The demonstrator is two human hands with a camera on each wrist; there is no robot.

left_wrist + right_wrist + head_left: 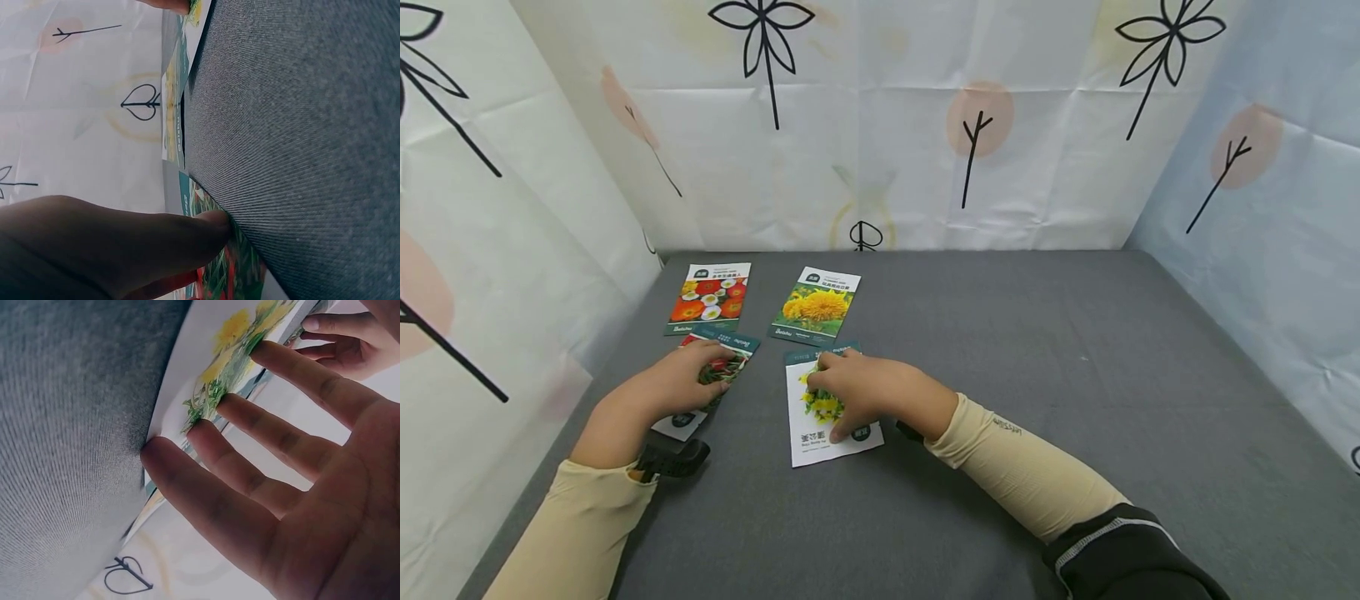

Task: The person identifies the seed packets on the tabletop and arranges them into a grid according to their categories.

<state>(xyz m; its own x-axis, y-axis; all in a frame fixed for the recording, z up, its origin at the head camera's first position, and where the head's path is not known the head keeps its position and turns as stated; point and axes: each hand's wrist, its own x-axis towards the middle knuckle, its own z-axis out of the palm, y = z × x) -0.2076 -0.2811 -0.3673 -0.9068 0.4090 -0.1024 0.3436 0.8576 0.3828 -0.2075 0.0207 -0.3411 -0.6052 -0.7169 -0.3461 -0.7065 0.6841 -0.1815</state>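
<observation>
My left hand (676,382) rests over a seed packet with red produce and green stalks (680,423), which lies slanted on the grey table. In the left wrist view its thumb (215,225) touches the packet's edge, close to the cloth. The right hand (874,390) spreads over a white seed packet with yellow flowers (802,421), printed upside down to me. Seen from the right wrist, its fairly straight fingers (206,440) touch that packet's surface. Part of each packet is hidden under the hands.
Beyond the hands lie two more packets: one with orange, red and white flowers (711,298) at the left, one with yellow blooms (816,307) beside it. The grey cloth-covered table (1037,350) meets printed white curtains (910,167) at the back and sides.
</observation>
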